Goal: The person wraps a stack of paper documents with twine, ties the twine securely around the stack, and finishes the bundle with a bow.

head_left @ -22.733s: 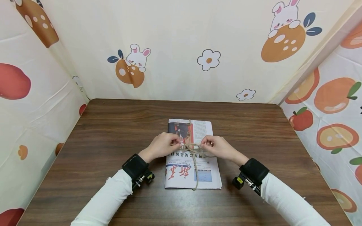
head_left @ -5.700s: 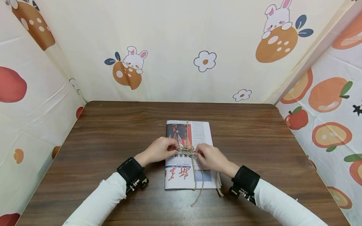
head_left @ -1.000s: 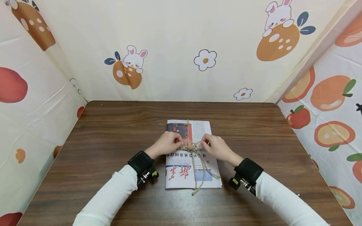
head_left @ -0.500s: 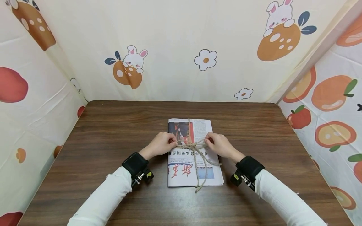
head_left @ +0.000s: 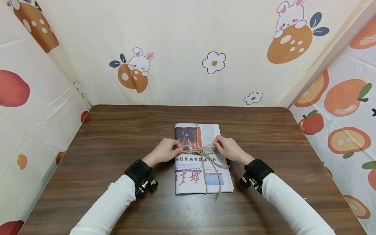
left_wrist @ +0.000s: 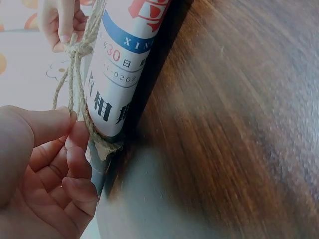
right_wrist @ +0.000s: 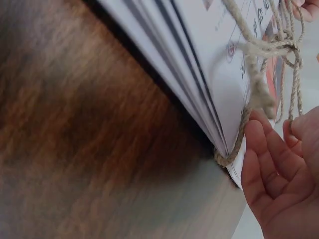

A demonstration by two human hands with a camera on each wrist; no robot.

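A folded stack of newspapers [head_left: 188, 182] lies on the table, bound crosswise by tan twine [head_left: 203, 169] with a knot [left_wrist: 79, 49] near the middle of its top. My left hand [head_left: 164, 150] pinches a loop of the twine at the stack's left edge, thumb against forefinger. On the other side my right hand [head_left: 232, 150] pinches a second loop between thumb and forefinger. Both loops stretch out from the knot between the hands. Two loose ends trail from the knot over the lower right of the papers. In the right wrist view, twine [right_wrist: 230, 158] wraps round the layered page edges.
The brown wood-grain table [head_left: 123, 127] extends round the stack on all sides. Fabric walls with fruit and rabbit prints [head_left: 176, 39] stand at its back and both sides. Each wrist wears a black strap [head_left: 138, 172] with a small camera.
Over the last second my hands have moved apart, drawing the loops outward on either side of the knot. The stack has shifted slightly right, and a loose end has swung right.
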